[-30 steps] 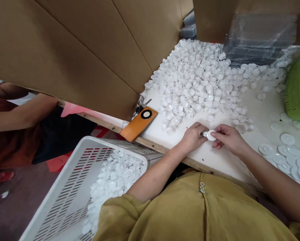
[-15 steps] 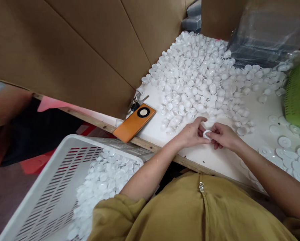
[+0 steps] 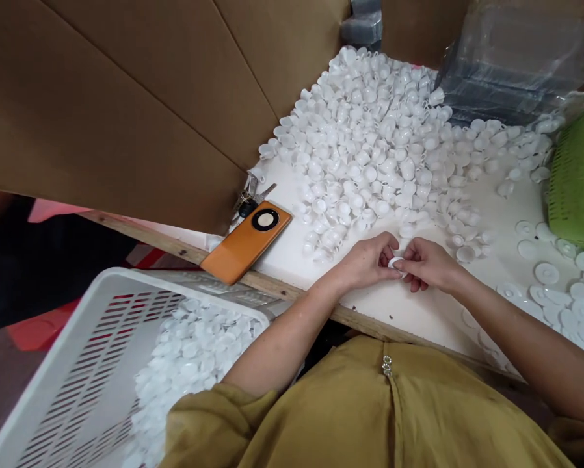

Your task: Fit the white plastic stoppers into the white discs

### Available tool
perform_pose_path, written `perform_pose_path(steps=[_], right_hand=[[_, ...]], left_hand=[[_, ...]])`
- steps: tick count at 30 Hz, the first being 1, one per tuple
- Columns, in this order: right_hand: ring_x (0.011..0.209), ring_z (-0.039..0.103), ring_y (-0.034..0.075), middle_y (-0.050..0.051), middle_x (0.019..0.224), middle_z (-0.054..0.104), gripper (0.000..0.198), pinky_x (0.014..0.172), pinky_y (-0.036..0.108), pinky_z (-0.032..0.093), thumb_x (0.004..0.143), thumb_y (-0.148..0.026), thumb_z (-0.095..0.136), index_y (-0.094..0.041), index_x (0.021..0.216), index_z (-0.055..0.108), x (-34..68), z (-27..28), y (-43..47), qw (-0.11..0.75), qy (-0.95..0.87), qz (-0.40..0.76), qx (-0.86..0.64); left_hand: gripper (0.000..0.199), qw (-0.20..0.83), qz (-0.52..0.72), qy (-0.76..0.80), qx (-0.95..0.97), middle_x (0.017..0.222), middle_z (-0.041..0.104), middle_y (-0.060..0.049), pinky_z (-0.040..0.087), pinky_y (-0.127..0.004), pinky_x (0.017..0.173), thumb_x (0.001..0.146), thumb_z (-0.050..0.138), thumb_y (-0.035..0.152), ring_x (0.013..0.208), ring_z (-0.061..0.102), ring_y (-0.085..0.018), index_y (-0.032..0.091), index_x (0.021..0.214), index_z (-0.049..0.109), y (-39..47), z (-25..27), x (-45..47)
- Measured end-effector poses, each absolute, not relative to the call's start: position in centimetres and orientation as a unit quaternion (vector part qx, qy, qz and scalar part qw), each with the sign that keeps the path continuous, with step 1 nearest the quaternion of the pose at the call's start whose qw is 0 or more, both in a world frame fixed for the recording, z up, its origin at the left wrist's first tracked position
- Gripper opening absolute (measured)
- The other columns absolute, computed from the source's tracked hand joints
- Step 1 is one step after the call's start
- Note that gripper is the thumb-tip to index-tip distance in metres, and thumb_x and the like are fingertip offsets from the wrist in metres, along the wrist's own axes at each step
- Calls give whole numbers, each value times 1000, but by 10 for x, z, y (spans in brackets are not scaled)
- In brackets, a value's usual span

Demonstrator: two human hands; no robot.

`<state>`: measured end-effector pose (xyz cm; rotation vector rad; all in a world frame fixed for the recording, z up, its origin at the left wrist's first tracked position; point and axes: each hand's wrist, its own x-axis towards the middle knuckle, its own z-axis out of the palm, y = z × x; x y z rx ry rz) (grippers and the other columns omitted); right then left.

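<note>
Table (image 3: pixel 384 304), white-topped. Heap of cups (image 3: pixel 380 143), towards its back. Left hand (image 3: pixel 367 261), half curled beside a white disc (image 3: pixel 395 262); contact unclear. Right hand (image 3: pixel 429 263), thumb and fingers pinching it. Said disc: above table's front; probably light, stiff, slick, breakable; best held by rim.

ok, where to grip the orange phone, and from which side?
Probably the near end, from the white crate side, thumb above and fingers beneath. The orange phone is a slim slab lying flat, camera ring up, and that end appears to overhang the wooden edge; keys crowd the far end.
</note>
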<state>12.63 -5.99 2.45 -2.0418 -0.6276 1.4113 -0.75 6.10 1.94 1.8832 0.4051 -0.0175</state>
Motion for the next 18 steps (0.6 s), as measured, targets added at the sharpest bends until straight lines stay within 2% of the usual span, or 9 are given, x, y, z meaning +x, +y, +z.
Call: perform_pose_path(steps=[7, 12, 14, 16, 18], right_hand=[[37, 58, 14, -3, 48, 61, 23, 34, 19, 38, 81, -18, 64, -21, 79, 42, 127, 28, -52, 265, -243, 537, -764], [40, 57, 12, -5, 55, 61, 20, 39, 21, 41, 80, -29, 64, -22, 83, 45, 120, 30, -71, 343, -293, 500, -739], [46, 58, 12, -2, 64, 63, 17, 46, 23, 45, 81, -36, 61, -22, 82, 51, 128, 34, -93, 378, -334, 428, -750], [58, 61, 15, 1, 73, 65, 19, 58, 28, 48, 82, -40, 55, -21, 80, 57, 151, 38, -123, 382, -349, 293, -804], [73, 62, 21, 5, 82, 66, 20, 68, 33, 47, 82, -40, 52, -22, 84, 61, 185, 39, -156, 319, -325, 118, -882]], left_hand=[[39, 516, -55, 182, 835, 73, 57, 4, 43, -25, 59, 61, 74, 22, 65, 56, -14, 20, 92, 50, 63, 24, 6], [36, 525, -28, 192, 829, 73, 57, 3, 44, -25, 63, 64, 70, 26, 69, 56, -14, 20, 94, 53, 54, 29, -1], [40, 518, -21, 219, 827, 74, 58, 2, 46, -26, 64, 63, 71, 32, 69, 57, -15, 20, 97, 56, 57, 38, -30], [41, 478, -22, 265, 837, 80, 62, 0, 47, -27, 65, 65, 70, 39, 72, 58, -17, 22, 100, 58, 72, 51, -85], [44, 410, -35, 335, 847, 88, 66, -1, 49, -30, 68, 68, 67, 49, 75, 60, -19, 25, 103, 59, 94, 64, -160]])
